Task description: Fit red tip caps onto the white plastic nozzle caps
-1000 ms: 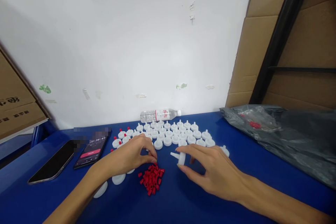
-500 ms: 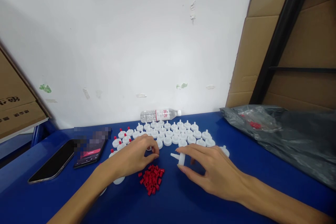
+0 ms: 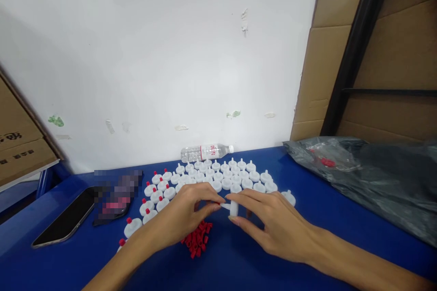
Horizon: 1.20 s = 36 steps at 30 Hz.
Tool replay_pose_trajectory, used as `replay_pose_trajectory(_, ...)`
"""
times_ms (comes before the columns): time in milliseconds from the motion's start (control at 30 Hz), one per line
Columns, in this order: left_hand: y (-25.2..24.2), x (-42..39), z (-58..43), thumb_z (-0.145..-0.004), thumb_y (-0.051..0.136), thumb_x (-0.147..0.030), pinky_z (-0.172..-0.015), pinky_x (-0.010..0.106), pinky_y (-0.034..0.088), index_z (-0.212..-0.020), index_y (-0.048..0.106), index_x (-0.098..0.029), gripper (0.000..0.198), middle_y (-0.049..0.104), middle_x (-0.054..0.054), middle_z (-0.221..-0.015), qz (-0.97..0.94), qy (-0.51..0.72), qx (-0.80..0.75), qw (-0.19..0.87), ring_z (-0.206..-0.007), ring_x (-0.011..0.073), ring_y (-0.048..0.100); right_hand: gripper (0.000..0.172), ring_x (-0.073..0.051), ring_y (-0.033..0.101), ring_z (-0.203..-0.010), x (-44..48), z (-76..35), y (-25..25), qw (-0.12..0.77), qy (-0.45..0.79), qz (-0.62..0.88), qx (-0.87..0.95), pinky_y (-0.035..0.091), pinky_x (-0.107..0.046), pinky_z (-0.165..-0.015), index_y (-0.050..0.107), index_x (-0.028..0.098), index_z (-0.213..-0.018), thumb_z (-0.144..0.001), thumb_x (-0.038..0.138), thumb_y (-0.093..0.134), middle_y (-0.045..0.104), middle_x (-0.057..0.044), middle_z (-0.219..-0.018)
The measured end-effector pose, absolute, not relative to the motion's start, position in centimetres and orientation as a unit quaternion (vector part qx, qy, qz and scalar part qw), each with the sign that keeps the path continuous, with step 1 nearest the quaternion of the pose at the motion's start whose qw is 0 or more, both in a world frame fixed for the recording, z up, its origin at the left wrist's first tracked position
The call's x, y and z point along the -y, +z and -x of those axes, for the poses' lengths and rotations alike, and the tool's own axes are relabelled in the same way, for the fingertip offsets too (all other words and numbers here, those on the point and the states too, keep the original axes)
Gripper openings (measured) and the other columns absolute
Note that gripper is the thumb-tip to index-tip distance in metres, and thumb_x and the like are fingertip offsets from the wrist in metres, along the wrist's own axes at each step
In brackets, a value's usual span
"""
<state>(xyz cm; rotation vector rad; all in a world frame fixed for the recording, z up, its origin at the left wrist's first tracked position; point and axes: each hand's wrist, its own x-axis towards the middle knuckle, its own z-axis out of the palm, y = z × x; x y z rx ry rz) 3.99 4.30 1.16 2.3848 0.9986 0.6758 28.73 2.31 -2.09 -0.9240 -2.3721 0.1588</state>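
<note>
My right hand (image 3: 273,225) holds a white nozzle cap (image 3: 233,208) on its side, spout pointing left. My left hand (image 3: 182,216) is pinched, its fingertips meeting the spout tip; whatever they pinch is too small to make out. A small heap of red tips (image 3: 197,238) lies on the blue table (image 3: 239,263) just below both hands. Behind the hands stand rows of white caps without tips (image 3: 225,175). To the left stand several white caps with red tips (image 3: 153,193).
Two phones lie at the left, a dark one (image 3: 64,223) and one with a lit screen (image 3: 114,207). A water bottle (image 3: 206,151) lies against the wall. A black plastic bag (image 3: 375,177) covers the right side. Cardboard (image 3: 392,59) leans behind it.
My left hand rose from the red heap and moved right to the spout of the cap in my right hand. The view shifted slightly.
</note>
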Motion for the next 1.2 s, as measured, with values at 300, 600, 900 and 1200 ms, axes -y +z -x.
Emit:
replay_pose_trajectory(300,0.9,-4.2,-4.3,-0.100,0.062,-0.028,-0.074,0.031,0.047,-0.111,0.075,-0.029,0.017,0.072,0.002,-0.095,-0.861,0.277,-0.364,0.220,-0.080,0.0165,0.061,0.040,-0.020,0.073,-0.091,-2.3,-28.9,-2.0,0.307,0.069,0.324,0.892,0.059,-0.032,-0.075,0.053,0.024,-0.142,-0.103,0.032,0.054,0.071,-0.008,-0.122)
replay_pose_trajectory(600,0.4,-3.6,-4.7,-0.108,0.048,-0.030,-0.072,0.029,0.042,-0.097,0.067,-0.022,0.024,0.065,0.001,-0.086,-0.873,0.256,-0.374,0.182,-0.079,0.0155,0.059,0.045,-0.023,0.069,-0.110,-2.4,-28.8,-2.5,0.358,0.078,0.307,0.878,0.060,-0.039,-0.091,0.050,0.026,-0.147,-0.102,0.026,0.054,0.067,-0.010,-0.129)
replay_pose_trajectory(900,0.7,-2.9,-5.7,-0.107,0.043,-0.025,-0.069,0.028,0.041,-0.081,0.061,-0.020,0.032,0.065,0.001,-0.078,-0.868,0.260,-0.369,0.206,-0.072,0.0151,0.058,0.043,-0.023,0.068,-0.107,-2.2,-29.0,-2.7,0.355,0.078,0.308,0.879,0.061,-0.038,-0.089,0.052,0.025,-0.145,-0.102,0.029,0.054,0.067,-0.012,-0.124)
replay_pose_trajectory(1200,1.3,-2.5,-5.8,-0.106,0.045,-0.023,-0.067,0.026,0.041,-0.082,0.064,-0.019,0.031,0.064,-0.002,-0.072,-0.863,0.264,-0.365,0.226,-0.066,0.0121,0.058,0.046,-0.021,0.069,-0.103,-2.1,-29.0,-2.8,0.363,0.077,0.290,0.882,0.060,-0.035,-0.086,0.047,0.028,-0.149,-0.103,0.024,0.050,0.067,-0.009,-0.124)
